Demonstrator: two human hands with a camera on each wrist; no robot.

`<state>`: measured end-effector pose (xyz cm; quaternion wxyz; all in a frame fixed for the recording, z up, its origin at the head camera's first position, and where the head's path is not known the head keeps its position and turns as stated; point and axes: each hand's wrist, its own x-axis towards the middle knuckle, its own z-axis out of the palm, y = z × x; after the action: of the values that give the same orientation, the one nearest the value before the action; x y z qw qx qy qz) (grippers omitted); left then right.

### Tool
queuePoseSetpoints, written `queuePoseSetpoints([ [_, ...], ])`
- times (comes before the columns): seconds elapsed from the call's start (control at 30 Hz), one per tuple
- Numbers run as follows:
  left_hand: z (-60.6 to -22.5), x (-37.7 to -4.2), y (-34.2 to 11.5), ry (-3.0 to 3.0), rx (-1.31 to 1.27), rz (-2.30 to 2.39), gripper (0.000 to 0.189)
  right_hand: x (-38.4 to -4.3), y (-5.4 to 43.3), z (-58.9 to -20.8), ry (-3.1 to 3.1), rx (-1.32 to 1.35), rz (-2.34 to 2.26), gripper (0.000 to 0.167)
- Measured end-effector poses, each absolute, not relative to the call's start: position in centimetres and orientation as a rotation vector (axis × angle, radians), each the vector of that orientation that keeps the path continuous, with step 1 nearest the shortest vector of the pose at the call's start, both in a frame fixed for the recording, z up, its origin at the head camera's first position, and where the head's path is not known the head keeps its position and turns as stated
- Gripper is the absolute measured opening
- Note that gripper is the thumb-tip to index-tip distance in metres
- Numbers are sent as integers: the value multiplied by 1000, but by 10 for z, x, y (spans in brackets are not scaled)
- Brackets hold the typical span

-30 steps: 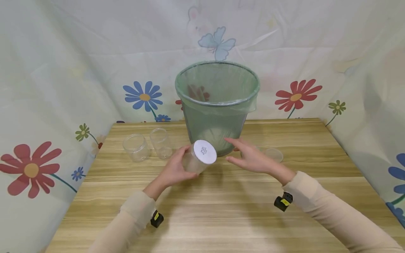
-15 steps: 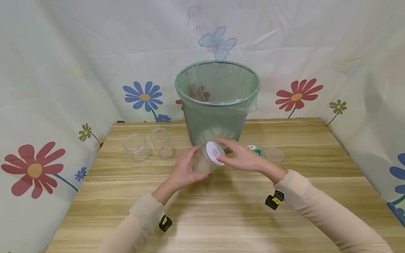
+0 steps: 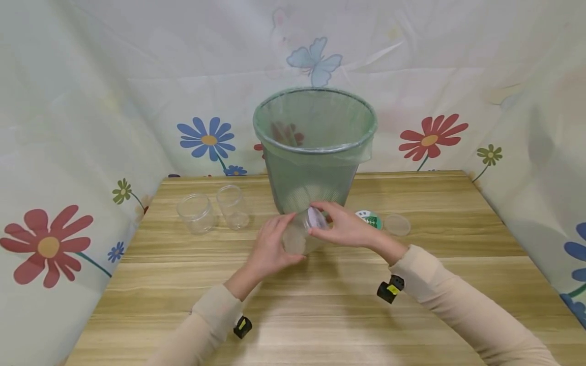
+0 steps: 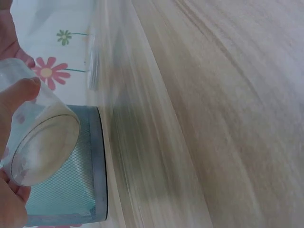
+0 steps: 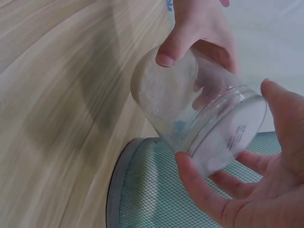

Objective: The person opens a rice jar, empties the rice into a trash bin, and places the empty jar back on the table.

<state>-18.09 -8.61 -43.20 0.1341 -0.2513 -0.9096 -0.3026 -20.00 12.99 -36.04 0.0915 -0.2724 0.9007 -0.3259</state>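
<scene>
In the head view a clear plastic jar [image 3: 295,240] is tilted above the wooden table, in front of the mesh bin. My left hand [image 3: 267,249] grips its body, thumb on the near side. The thumb and fingers of my right hand [image 3: 349,227] hold the rim of its lid [image 3: 316,218]. In the right wrist view the lid end [image 5: 232,135] has a white round face with small dark print, and fingertips sit around its edge. The jar's base [image 4: 45,149] looks cloudy and whitish in the left wrist view.
A mesh waste bin [image 3: 311,178] with a green liner stands behind the hands. Two clear containers, a wide one [image 3: 197,216] and a narrower one [image 3: 233,208], stand at the left. A green-and-white disc [image 3: 370,219] and a clear round lid [image 3: 397,224] lie at the right.
My left hand has carried the jar rightward, and its lid end has turned toward my right hand. The right hand has moved left and taken hold of the lid, uncovering the green-and-white disc.
</scene>
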Motion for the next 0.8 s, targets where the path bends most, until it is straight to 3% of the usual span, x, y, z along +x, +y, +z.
queuePoseSetpoints([
  [0.8,-436,-180,-83,-2602,-732,-901,96,-196,130,-365,2771,-1070,-963,64],
])
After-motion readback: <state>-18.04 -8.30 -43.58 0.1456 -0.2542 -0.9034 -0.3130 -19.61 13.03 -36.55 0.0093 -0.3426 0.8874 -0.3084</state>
